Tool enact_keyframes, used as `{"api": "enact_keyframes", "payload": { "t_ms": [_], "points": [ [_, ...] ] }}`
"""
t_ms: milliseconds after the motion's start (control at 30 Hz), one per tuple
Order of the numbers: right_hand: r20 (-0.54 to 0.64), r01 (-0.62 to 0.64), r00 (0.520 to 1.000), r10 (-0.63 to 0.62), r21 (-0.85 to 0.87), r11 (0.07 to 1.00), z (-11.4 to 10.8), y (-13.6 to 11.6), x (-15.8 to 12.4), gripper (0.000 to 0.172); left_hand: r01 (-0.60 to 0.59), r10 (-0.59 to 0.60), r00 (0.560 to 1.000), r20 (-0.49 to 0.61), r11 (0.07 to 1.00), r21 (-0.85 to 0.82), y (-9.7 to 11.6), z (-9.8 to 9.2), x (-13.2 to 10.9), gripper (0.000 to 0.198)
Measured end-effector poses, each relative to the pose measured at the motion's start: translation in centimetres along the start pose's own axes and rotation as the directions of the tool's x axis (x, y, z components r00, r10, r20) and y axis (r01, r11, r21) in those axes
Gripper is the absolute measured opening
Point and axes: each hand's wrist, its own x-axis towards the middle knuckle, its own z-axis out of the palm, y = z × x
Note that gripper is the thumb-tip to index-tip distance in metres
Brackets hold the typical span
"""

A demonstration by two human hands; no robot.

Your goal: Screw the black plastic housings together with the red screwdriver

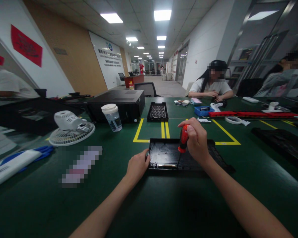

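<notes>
My right hand is closed around the red and black handle of a screwdriver. Its thin shaft points down into a shallow black plastic tray-like casing, near a narrow light-coloured strip along the casing's near edge. Whether the tip sits in a screw is too small to tell. At the casing's left end, my left hand grips the rim, fingers bent over the side and thumb against the edge. The casing lies flat on the green table in front of me.
Beyond the casing are yellow tape lines, a black tray of small parts and a large black box. A lidded cup and a white fan stand left. A blue bin and a seated person are far right.
</notes>
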Motion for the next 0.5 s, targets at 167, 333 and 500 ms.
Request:
{"api": "enact_keyframes", "payload": {
  "t_ms": [167,333,500],
  "points": [
    [-0.005,-0.011,1.000,0.011,0.006,1.000,0.02,0.08,-0.11,0.026,-0.011,0.011,1.000,-0.015,1.000,0.018,-0.06,-0.03,0.05,0.040],
    [-0.004,0.003,1.000,-0.003,-0.002,1.000,-0.26,0.11,-0.05,0.024,-0.008,0.008,1.000,-0.006,1.000,0.013,-0.02,-0.18,-0.02,0.040],
    [-0.011,0.005,1.000,-0.005,-0.018,1.000,-0.44,0.12,0.07,0.022,-0.012,0.012,1.000,-0.012,1.000,0.001,-0.02,-0.12,-0.07,0.040]
  ]
}}
